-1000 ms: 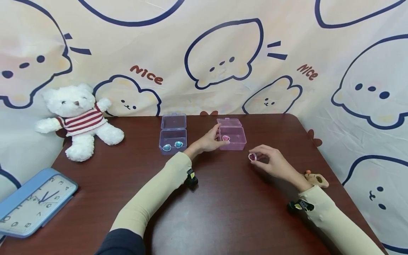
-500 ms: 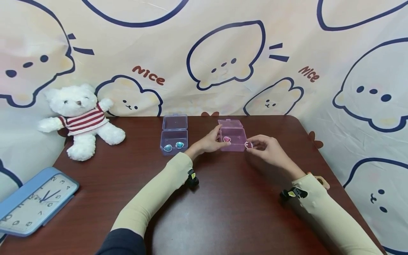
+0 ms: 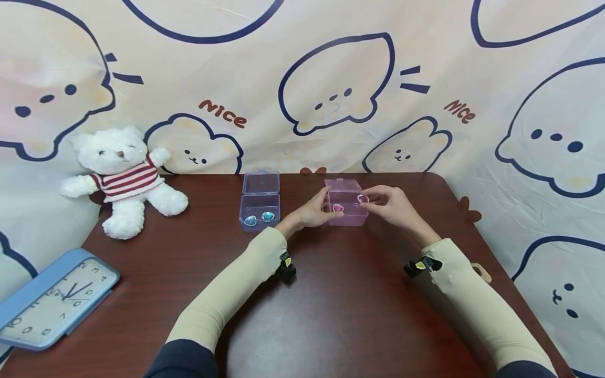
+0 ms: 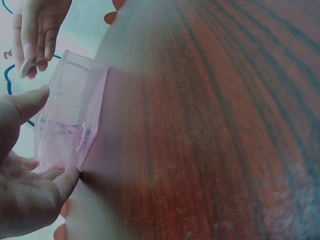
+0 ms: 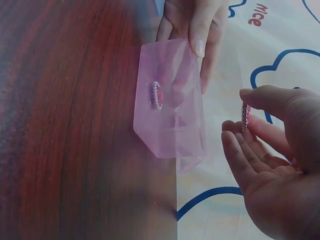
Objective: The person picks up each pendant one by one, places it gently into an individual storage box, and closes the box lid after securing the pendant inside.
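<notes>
A translucent pink plastic box (image 3: 353, 218) stands near the far edge of the table with its lid (image 3: 343, 185) folded back. My left hand (image 3: 309, 211) holds it by its left end, thumb at the near side and fingers around the end. Inside, toward the left, lies a pink gem (image 3: 337, 208) with a beaded silver rim. Between thumb and fingertips my right hand (image 3: 391, 205) pinches a second pink gem (image 5: 245, 117), also with a beaded rim. That hand is at the box's right end, slightly above the rim.
Left of the pink box, a translucent blue-violet box (image 3: 260, 207) stands with its lid back, holding two blue gems (image 3: 259, 218). A white teddy bear (image 3: 126, 178) sits at the far left, a blue-framed clock (image 3: 59, 302) nearer. A small tan object (image 3: 482, 272) is partly behind the right sleeve.
My right hand has carried the pinched pink gem from the right of the pink box, leftward and away from me, up to its right end. The left hand stays on the box.
</notes>
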{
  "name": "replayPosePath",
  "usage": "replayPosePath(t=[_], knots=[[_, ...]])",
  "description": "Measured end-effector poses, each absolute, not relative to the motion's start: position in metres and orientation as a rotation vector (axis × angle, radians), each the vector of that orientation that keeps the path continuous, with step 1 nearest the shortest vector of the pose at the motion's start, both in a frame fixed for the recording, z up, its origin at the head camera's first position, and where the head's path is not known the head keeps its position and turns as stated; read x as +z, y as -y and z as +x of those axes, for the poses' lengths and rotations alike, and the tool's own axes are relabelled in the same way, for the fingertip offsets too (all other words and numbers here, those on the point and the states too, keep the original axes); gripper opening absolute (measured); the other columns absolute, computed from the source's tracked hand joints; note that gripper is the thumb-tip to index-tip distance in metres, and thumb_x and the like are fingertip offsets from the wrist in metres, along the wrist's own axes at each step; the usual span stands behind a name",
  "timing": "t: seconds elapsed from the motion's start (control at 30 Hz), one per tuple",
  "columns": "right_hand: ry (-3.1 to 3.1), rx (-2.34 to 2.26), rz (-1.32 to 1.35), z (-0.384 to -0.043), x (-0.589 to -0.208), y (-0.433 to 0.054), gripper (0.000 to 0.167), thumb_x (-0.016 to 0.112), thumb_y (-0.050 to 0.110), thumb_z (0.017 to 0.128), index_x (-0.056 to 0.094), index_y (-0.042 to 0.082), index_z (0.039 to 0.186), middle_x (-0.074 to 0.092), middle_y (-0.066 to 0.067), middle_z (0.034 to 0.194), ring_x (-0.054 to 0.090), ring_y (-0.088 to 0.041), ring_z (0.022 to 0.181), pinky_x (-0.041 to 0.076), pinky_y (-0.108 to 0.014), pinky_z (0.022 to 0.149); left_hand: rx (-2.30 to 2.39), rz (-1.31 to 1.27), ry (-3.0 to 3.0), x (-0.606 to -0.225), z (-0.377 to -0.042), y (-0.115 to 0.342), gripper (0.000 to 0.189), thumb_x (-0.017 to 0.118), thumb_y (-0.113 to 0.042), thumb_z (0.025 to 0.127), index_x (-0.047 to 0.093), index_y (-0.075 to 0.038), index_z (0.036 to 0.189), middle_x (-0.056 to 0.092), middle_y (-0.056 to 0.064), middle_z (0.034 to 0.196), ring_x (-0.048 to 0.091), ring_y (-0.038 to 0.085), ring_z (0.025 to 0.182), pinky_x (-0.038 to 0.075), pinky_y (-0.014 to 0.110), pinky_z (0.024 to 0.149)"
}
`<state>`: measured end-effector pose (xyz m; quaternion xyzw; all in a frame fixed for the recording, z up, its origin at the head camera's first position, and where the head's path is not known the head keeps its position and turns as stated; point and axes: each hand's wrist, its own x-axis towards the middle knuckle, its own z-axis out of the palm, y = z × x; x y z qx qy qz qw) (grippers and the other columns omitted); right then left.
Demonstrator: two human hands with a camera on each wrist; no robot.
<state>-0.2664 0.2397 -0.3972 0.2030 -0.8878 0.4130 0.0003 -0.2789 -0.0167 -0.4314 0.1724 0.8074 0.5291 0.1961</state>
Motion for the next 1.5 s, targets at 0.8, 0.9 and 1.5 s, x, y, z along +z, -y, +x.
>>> replayPosePath(t=[0.8, 0.9, 1.5], knots=[[2.844, 1.202, 0.659, -0.288, -0.411, -0.227, 0.037, 0.078, 0.024, 0.093, 0.072, 0.008, 0.126, 0.074, -0.013, 0.121, 0.073, -0.028, 0.105, 0.061, -0.041, 0.089, 1.515, 0.51, -2.231, -0.434, -0.28, 0.017, 0.092, 0.068, -0.023, 0.1, 0.004, -0.007, 0.165, 0.027, 0.019, 0.165, 0.036, 0.034, 0.153, 0.036, 0.047, 0.123], [2.838, 1.172, 0.64, -0.288, -0.411, -0.227, 0.038, 0.08, 0.025, 0.091, 0.073, 0.009, 0.125, 0.073, -0.013, 0.122, 0.069, -0.029, 0.109, 0.056, -0.045, 0.094, 1.505, 0.508, -2.239, -0.433, -0.28, 0.017, 0.093, 0.068, -0.024, 0.1, 0.004, -0.007, 0.165, 0.025, 0.019, 0.167, 0.033, 0.034, 0.155, 0.034, 0.047, 0.125], [2.763, 1.251, 0.574, -0.292, -0.414, -0.233, 0.038, 0.077, 0.026, 0.094, 0.073, 0.005, 0.125, 0.073, -0.015, 0.124, 0.069, -0.031, 0.113, 0.057, -0.049, 0.1, 1.522, 0.513, -2.224, -0.433, -0.279, 0.018, 0.096, 0.07, -0.024, 0.099, 0.002, -0.008, 0.165, 0.033, 0.02, 0.161, 0.037, 0.034, 0.153, 0.036, 0.047, 0.123]])
